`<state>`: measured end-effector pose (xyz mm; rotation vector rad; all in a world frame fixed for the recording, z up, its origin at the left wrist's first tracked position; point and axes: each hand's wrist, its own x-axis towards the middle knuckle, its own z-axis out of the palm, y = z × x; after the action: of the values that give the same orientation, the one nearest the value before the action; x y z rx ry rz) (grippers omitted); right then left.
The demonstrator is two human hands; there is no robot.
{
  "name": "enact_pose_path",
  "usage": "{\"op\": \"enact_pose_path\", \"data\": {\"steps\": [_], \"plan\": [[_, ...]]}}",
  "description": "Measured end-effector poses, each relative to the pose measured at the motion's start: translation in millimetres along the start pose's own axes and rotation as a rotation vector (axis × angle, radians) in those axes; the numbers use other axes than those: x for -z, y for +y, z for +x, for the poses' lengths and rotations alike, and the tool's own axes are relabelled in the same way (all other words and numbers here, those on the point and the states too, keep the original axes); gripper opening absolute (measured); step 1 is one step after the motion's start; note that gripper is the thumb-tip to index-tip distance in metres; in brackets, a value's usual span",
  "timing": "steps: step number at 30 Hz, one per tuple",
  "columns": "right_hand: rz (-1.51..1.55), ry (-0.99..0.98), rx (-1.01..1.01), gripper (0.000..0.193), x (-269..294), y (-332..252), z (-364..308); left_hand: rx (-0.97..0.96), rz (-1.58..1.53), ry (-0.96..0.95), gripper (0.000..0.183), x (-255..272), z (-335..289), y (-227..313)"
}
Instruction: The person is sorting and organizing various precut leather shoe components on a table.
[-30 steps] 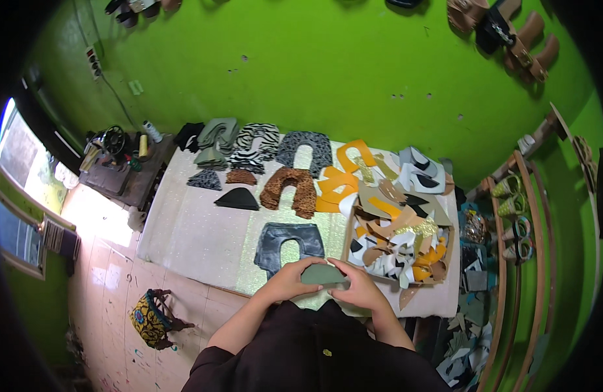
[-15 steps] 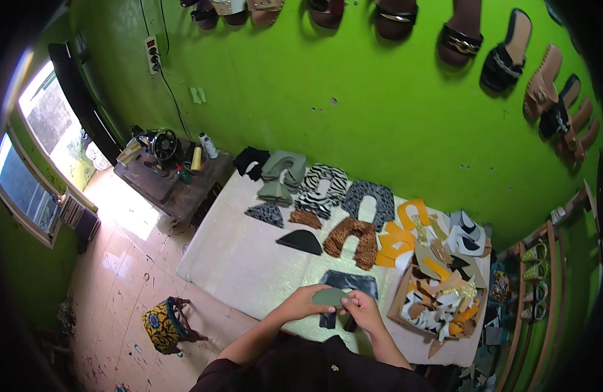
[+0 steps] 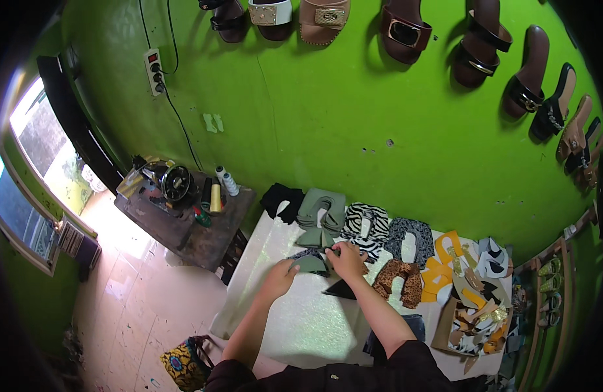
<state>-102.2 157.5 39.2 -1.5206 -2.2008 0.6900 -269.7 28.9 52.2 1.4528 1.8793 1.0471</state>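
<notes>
A grey-green half-moon piece of cut material [image 3: 310, 264] lies between my hands, over a grey patterned piece [image 3: 302, 253] on the white table. My left hand [image 3: 279, 279] pinches its left end between thumb and fingers. Close to its right end, my right hand [image 3: 347, 262] has its fingertips drawn together, beside a stack of grey-green pieces [image 3: 318, 238]. Whatever sits between the right fingertips is too small to make out. Behind them lies a grey-green pile of U-shaped pieces [image 3: 321, 204]. A black half-moon piece [image 3: 340, 289] shows partly under my right forearm.
Zebra-print [image 3: 367, 223], grey patterned [image 3: 411, 236] and leopard-print pieces [image 3: 398, 282] line the table. A box of scraps [image 3: 444, 325] stands at right, yellow pieces [image 3: 437, 274] beside it. A sewing machine [image 3: 176, 183] is at left; sandals [image 3: 406, 32] hang on the wall.
Both hands have moved forward and left with the grey-green piece, from near my body to the stacks at the back. My view has shifted, and the hands are now farther apart.
</notes>
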Motion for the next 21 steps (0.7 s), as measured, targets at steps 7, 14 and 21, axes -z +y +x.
{"op": "enact_pose_path", "data": {"steps": [7, 14, 21], "plan": [[-0.23, -0.016, 0.004, 0.038, -26, -14, 36, -0.067, 0.102, -0.072, 0.022, 27, 55, -27], [-0.004, -0.087, -0.187, 0.022, -41, -4, 61, -0.071, 0.035, -0.027, 0.023, -5, 102, -72], [0.059, -0.227, -0.261, 0.019, -58, 19, 67, 0.216, 0.227, -0.084, 0.029, -29, 119, -61]]}}
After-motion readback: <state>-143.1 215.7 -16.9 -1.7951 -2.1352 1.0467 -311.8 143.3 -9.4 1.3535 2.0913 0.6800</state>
